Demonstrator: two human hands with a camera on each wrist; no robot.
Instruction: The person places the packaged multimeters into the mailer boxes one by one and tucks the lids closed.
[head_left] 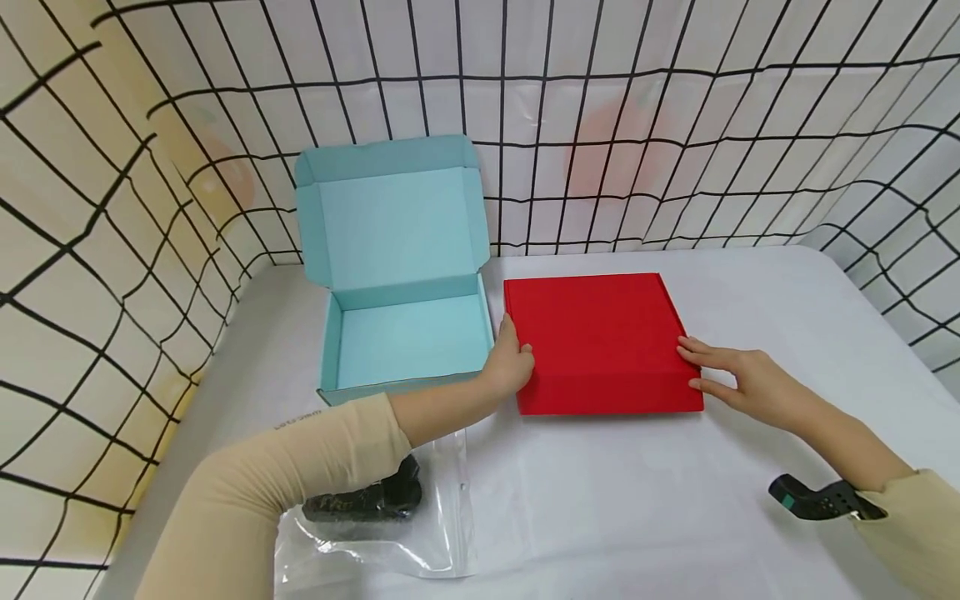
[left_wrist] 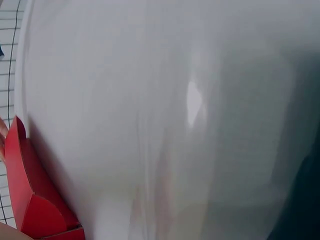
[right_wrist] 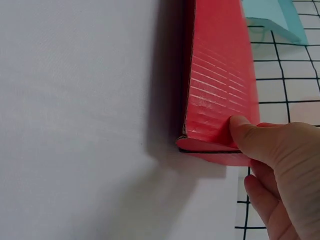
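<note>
A closed red cardboard box (head_left: 600,333) is at the middle right of the white table. My left hand (head_left: 512,364) grips its left edge near the front corner, fingers bent. At its right side, my right hand (head_left: 738,383) holds the front corner. The right wrist view shows the thumb of the right hand (right_wrist: 280,160) on one face of the red box (right_wrist: 215,85) and the fingers behind. Only an end of the red box (left_wrist: 30,185) appears in the left wrist view, where most of the left hand is out of sight.
Left of the red box stands a light blue box (head_left: 412,342) with its lid raised. A clear plastic bag (head_left: 442,542) holding a black item (head_left: 367,496) lies in front, partly under the left sleeve. Black wire grid (head_left: 502,142) encloses the table's back and sides.
</note>
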